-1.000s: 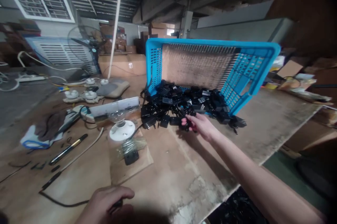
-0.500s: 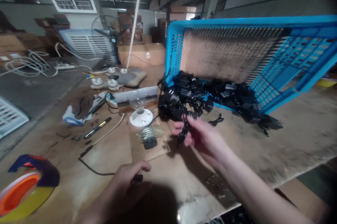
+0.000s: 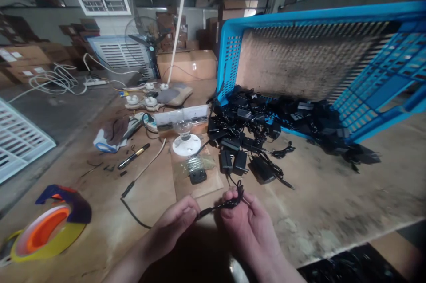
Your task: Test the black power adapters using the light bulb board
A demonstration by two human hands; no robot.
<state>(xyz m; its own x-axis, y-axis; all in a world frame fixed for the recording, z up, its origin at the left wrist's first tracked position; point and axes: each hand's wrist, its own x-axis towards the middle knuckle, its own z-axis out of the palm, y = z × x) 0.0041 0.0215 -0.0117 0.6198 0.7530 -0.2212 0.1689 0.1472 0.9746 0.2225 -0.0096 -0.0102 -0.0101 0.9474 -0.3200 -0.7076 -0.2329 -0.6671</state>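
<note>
My left hand [image 3: 175,225] is closed, thumb and forefinger pinching a black cable connector [image 3: 203,214]. From that hand a dark cable [image 3: 135,214] runs left to a light-coloured lead [image 3: 151,163]. My right hand [image 3: 249,229] is closed on a bundled black adapter cord [image 3: 237,198]. The cord's end meets the connector between my hands; whether it is plugged in I cannot tell. Just beyond the right hand lie black power adapters [image 3: 239,162], one apparently joined to this cord. A clear bulb in a white lamp holder [image 3: 187,144] stands on a board ahead of my hands.
A blue crate [image 3: 229,52] lies tipped on its side, black adapters [image 3: 299,114] spilling from it. At left are a tape roll [image 3: 49,234], a pen [image 3: 133,156] and a cloth [image 3: 115,130]. White sockets [image 3: 151,103] sit farther back. The table's front edge runs at lower right.
My right hand has come down and nearer the left with the bundled cord. Several adapters now lie in front of the pile. The connector and the cord's end have come together.
</note>
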